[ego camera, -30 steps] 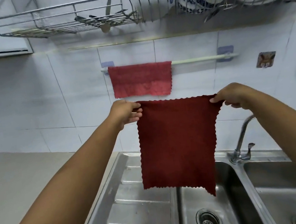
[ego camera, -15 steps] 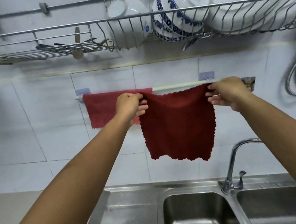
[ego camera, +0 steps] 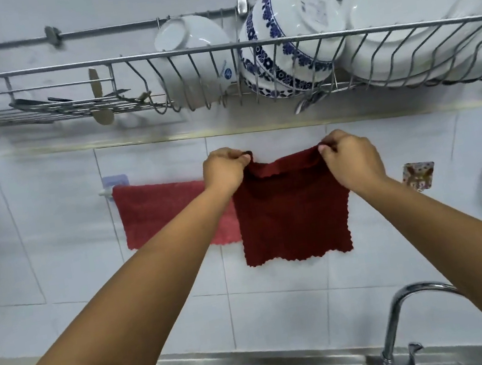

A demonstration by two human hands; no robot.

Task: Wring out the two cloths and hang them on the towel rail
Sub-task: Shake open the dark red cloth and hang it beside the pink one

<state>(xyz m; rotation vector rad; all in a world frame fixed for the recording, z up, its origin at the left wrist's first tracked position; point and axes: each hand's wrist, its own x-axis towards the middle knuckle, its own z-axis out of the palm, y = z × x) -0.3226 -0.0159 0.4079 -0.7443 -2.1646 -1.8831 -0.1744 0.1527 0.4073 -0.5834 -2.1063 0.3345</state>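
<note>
Dark red cloth (ego camera: 293, 218), top corners pinched, left hand (ego camera: 224, 170), right hand (ego camera: 352, 162)

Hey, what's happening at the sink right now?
A person is hanging a dark red cloth on the wall-mounted towel rail. The left hand and right hand each pinch a top corner, holding it up at rail height. A lighter red cloth already hangs on the rail beside it.

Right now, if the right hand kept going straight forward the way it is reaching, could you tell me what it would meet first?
Probably the white towel rail, hidden behind the dark red cloth that the right hand pinches, then the white tiled wall; depth is unclear.
</note>
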